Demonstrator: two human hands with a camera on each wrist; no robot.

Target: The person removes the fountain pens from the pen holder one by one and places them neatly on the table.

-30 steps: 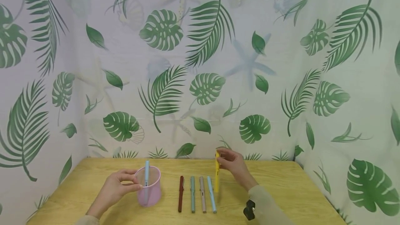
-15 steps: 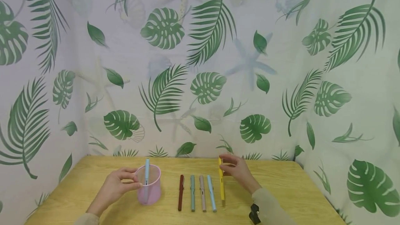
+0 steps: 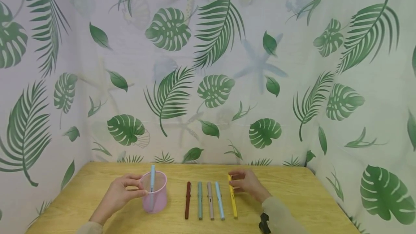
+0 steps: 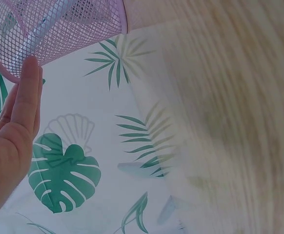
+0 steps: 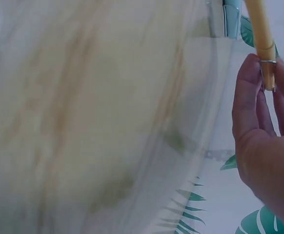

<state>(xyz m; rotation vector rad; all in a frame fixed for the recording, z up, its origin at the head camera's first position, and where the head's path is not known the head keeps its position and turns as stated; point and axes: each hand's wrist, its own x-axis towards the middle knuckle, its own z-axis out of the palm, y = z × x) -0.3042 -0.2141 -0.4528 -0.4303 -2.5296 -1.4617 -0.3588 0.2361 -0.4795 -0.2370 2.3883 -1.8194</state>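
Note:
My left hand [image 3: 118,192] pinches the rim of a pink mesh pen cup [image 3: 160,202] between thumb and fingers. A light blue pen [image 3: 152,175] leans upright inside the cup, its top rising above the rim. In the left wrist view the fingers [image 4: 27,97] lie along the mesh at the cup's mouth. On the right, my right hand [image 3: 249,184] holds a yellow pen [image 3: 233,200] by its far, clip end; the pen lies low along the tabletop. The right wrist view shows thumb and fingers on both sides of the yellow pen [image 5: 260,29] near its clip.
Between cup and yellow pen, a dark red pen [image 3: 187,201], a green pen [image 3: 200,201], a grey-brown pen [image 3: 211,202] and another light blue pen [image 3: 220,201] lie side by side on the wooden table [image 3: 292,190]. Leaf-patterned cloth [image 3: 208,140] stands behind and at both sides.
The yellow pen has gone from upright above the table to lying low right of the row, the right hand coming down with it. The left hand and cup stay put.

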